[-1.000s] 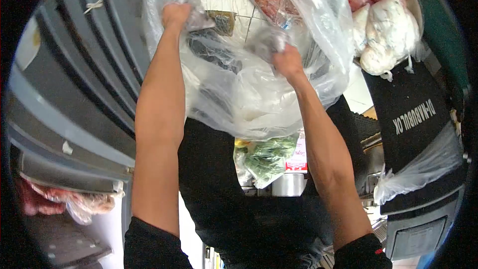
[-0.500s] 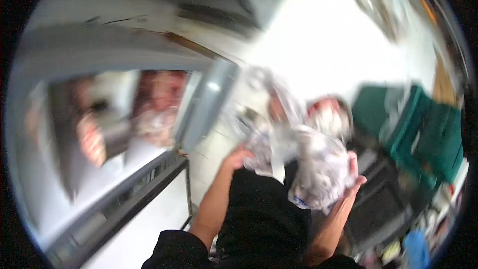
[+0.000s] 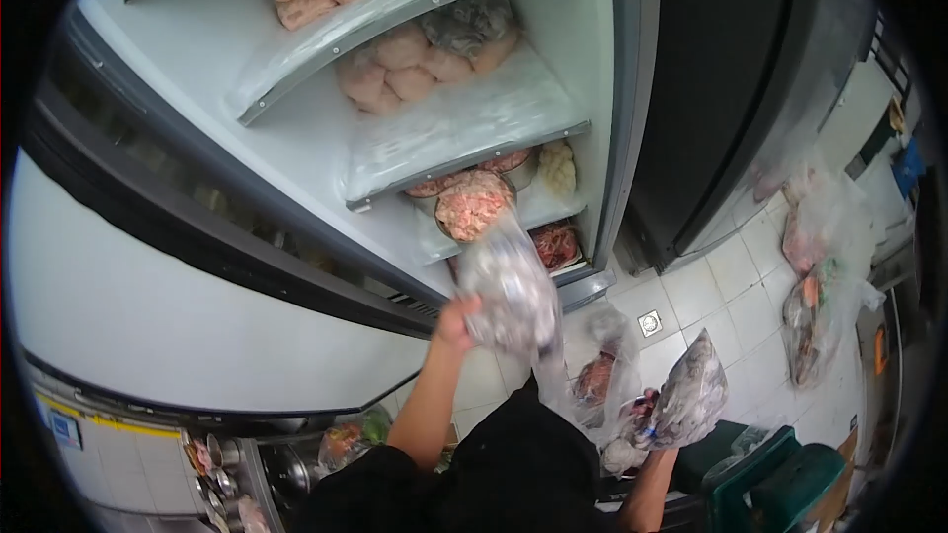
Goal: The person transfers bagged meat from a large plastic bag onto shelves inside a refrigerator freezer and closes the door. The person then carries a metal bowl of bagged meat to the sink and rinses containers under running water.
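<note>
My left hand [image 3: 457, 324] is closed on a clear plastic bag [image 3: 509, 294] packed with pale greyish pieces, held up before the lower shelves of an open fridge. Low on the right, my right hand [image 3: 662, 456] grips a second clear bag [image 3: 691, 395] with similar grey contents; that bag hides most of its fingers. What fills the two bags is too unclear to name. Just beyond the left bag, a round bowl of minced meat [image 3: 475, 203] sits on a fridge shelf.
Pale meat pieces [image 3: 405, 69] lie on the upper shelves, and red meat [image 3: 556, 245] at the bottom. Bagged red meat [image 3: 595, 378] is between my hands, lower down. More filled bags [image 3: 810, 306] lie on the tiled floor at right. Green bins [image 3: 755, 469] stand lower right.
My view has swung round to face the open fridge. The left hand has lifted a bag towards the shelves, and the right hand still holds its bag, off to the side.
</note>
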Motion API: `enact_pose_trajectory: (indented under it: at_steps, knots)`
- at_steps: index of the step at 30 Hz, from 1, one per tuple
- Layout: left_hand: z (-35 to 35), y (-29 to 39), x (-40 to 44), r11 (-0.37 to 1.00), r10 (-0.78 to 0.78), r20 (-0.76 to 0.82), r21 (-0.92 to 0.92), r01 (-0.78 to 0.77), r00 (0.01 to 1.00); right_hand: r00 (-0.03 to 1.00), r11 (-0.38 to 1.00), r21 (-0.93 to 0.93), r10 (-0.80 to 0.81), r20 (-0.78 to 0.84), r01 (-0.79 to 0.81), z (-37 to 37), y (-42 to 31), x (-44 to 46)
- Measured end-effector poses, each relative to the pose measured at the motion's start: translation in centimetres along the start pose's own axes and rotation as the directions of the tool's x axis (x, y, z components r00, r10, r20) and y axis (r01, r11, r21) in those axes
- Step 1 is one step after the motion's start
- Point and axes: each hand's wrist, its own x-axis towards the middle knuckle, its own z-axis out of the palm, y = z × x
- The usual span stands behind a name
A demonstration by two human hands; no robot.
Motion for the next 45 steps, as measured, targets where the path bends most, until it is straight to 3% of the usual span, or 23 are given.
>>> enact_pose_trajectory:
  at_steps: [4,5,7,11,13,14,15,16,17,18,21,25,29,31,34,35,36,37,38,40,42,44,45]
  knots:
    - [7.3,13.5,7.8,0.865,0.473,0.103,0.135,-0.483,0.875,1.0,1.0,0.031,-0.005,0.021,0.005,0.2,0.7,-1.8]
    - [8.6,16.8,10.2,0.848,0.485,-0.003,0.244,-0.47,0.874,1.0,0.999,0.037,-0.014,0.018,0.013,0.1,1.1,-2.0]
    - [9.6,22.8,15.4,0.886,0.352,0.131,0.274,-0.375,0.927,1.0,0.998,0.061,-0.024,0.01,0.023,-0.6,1.7,-2.8]
    - [9.5,30.5,24.6,0.899,0.365,-0.23,0.339,-0.278,0.902,0.998,0.995,0.095,-0.046,0.038,0.043,-2.1,1.9,-4.1]
    - [8.2,34.1,28.7,0.794,0.457,-0.146,0.512,-0.328,0.877,0.994,0.991,0.126,-0.063,0.086,0.052,-2.4,2.2,-4.5]
    - [7.5,35.6,31.2,0.638,0.548,-0.032,0.662,-0.393,0.836,0.983,0.99,0.137,-0.058,0.176,0.033,-1.4,2.8,-4.3]
    - [6.7,36.7,33.5,0.398,0.63,0.11,0.804,-0.441,0.769,0.991,0.979,0.164,-0.108,-0.081,0.12,-0.4,3.2,-4.8]
    - [5.9,37.4,36.1,0.01,0.673,0.305,0.907,-0.421,0.673,0.987,0.976,0.169,-0.123,-0.102,0.139,-0.9,3.5,-5.3]
    - [5.4,37.6,38.1,-0.464,0.62,0.518,0.848,-0.257,0.589,0.987,0.977,0.155,-0.131,-0.09,0.144,-1.2,3.8,-6.0]
    - [5.1,37.6,40.3,-0.74,0.508,0.661,0.663,-0.113,0.552,0.976,0.972,0.14,-0.17,-0.138,0.189,-1.4,4.1,-6.3]
    - [3.4,37.8,45.4,-0.97,0.244,0.72,0.196,0.147,0.65,0.92,0.953,0.014,-0.289,-0.265,0.303,-1.6,5.3,-7.0]
    - [2.0,39.8,49.1,-0.979,0.205,0.494,0.105,0.176,0.845,0.916,0.942,-0.055,-0.335,-0.22,0.331,1.6,5.2,-6.9]
    - [3.0,39.4,47.9,-0.916,0.229,0.703,0.39,-0.095,0.674,0.94,0.959,-0.036,-0.284,-0.19,0.283,1.3,3.8,-5.7]
    - [6.8,33.4,41.3,-0.865,0.469,0.833,0.5,-0.035,0.293,0.955,0.967,-0.051,-0.255,-0.153,0.25,2.0,3.4,-3.9]
    - [11.8,22.0,28.8,-0.594,0.679,0.654,0.756,-0.275,0.333,0.982,0.98,-0.119,-0.171,-0.078,0.161,4.6,3.3,0.3]
    - [14.6,16.6,23.3,-0.204,0.688,0.486,0.842,-0.499,0.539,0.99,0.979,-0.16,-0.133,-0.039,0.125,6.1,3.5,2.4]
    - [14.5,11.9,19.7,-0.021,0.602,0.514,0.775,-0.631,0.611,0.995,0.97,-0.224,-0.096,-0.008,0.091,8.2,3.9,4.3]
    - [17.3,7.6,14.4,0.255,0.487,0.225,0.887,-0.384,0.844,0.998,0.945,-0.319,-0.063,0.027,0.069,10.9,4.5,5.9]
    - [15.8,4.6,12.7,0.31,0.328,0.338,0.844,-0.438,0.882,0.997,0.897,-0.436,-0.047,0.065,0.071,13.9,5.1,6.9]
    - [13.6,1.0,9.3,0.514,-0.008,0.3,0.819,-0.253,0.954,0.958,0.7,-0.672,-0.06,0.282,0.242,22.4,6.1,7.2]
    - [11.6,0.6,8.4,0.413,0.114,0.355,0.832,-0.369,0.928,0.863,0.61,-0.655,-0.1,0.496,0.447,27.1,8.0,7.1]
    - [11.0,1.1,8.1,0.294,0.224,0.427,0.828,-0.478,0.876,0.825,0.604,-0.682,0.067,0.56,0.413,29.1,7.9,6.4]
    - [10.9,1.8,8.3,0.752,0.227,0.285,0.556,-0.354,0.931,0.834,0.693,-0.634,0.086,0.545,0.343,30.7,7.9,5.7]
